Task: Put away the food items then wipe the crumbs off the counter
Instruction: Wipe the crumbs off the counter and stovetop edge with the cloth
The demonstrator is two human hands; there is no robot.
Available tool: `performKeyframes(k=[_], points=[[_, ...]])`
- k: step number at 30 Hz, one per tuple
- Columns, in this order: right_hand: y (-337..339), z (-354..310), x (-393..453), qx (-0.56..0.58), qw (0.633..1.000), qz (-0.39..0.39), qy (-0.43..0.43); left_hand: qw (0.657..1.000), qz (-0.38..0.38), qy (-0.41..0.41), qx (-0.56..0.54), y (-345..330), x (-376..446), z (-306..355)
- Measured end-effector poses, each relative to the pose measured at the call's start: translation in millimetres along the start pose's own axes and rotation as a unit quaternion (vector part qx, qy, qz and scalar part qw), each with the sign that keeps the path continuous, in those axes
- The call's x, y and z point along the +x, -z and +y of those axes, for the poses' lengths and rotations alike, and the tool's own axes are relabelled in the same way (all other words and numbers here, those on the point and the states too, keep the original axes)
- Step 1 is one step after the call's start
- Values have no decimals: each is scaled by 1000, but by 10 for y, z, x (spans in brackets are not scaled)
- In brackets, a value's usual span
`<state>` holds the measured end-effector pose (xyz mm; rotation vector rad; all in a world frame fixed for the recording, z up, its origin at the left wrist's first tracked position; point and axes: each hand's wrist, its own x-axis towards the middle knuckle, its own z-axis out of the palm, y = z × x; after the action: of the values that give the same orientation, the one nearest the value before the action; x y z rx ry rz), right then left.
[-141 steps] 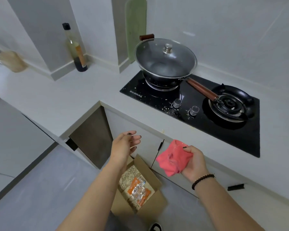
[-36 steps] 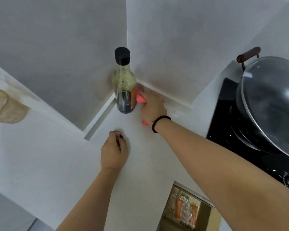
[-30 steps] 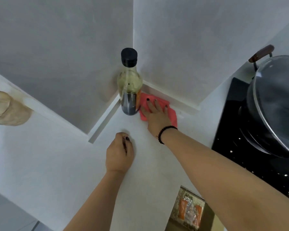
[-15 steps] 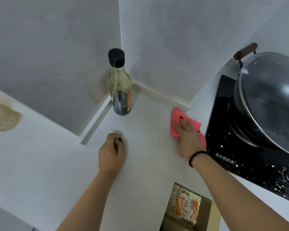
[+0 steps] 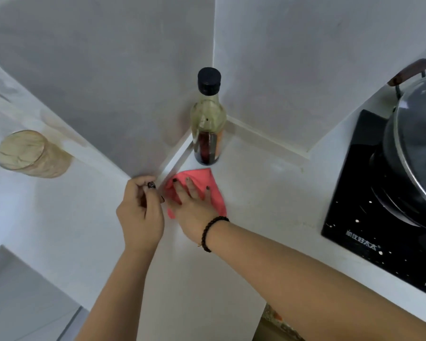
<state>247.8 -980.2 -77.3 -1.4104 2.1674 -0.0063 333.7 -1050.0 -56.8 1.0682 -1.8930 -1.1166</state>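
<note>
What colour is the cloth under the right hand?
The cloth is pinkish red, plain, seen in the head view.

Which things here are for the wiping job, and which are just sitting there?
For the job:
- pink-red cloth, flat under the right hand
- white stone counter
- left hand, loosely curled beside the cloth

Just sitting there:
- glass bottle with black cap
- yellowish drinking glass
- black stove top
- lidded dark wok

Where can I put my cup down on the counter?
Bare counter lies between the pink cloth and the black stove. More lies below the glass. The bottle corner, with both hands, is crowded.
</note>
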Motion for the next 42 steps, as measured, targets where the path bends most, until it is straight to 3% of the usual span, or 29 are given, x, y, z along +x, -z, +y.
performKeyframes(k=[3,13,16,21,23,24,25,26,28,31,33,36,38,42], points=[[-195,-24,29,-79,996,-17,-33,1000,-15,16,-3,-22,-38,-22],[-279,848,-837,-42,982,-2,-182,990,-118,71,-31,-382,-228,8],[-356,999,-1189,-18,974,-4,-226,980,-183,82,-8,-597,-290,11],[-435,1203,-1518,1,963,14,-270,954,-296,25,47,-1069,-329,157],[-422,1247,-1543,49,960,84,-264,949,-311,-17,48,-1294,-310,252],[-375,1256,-1549,113,945,150,-267,949,-312,-34,42,-1402,-299,287],[-279,1281,-1558,214,907,218,-290,950,-308,-42,33,-1519,-301,314],[-173,1306,-1557,311,852,278,-316,952,-302,-45,26,-1598,-306,314],[61,1449,-1536,392,754,390,-355,954,-295,-44,20,-1724,-345,262],[376,1725,-1400,374,695,493,-367,947,-304,-89,63,-1815,-415,110],[565,1879,-1238,410,672,502,-359,944,-303,-99,88,-1864,-421,58],[729,2236,-882,430,688,471,-346,940,-301,-115,110,-1889,-410,63],[726,2542,-638,380,738,427,-359,938,-301,-134,109,-1887,-404,66],[699,2801,-421,260,833,261,-413,935,-302,-156,104,-1904,-393,71]])
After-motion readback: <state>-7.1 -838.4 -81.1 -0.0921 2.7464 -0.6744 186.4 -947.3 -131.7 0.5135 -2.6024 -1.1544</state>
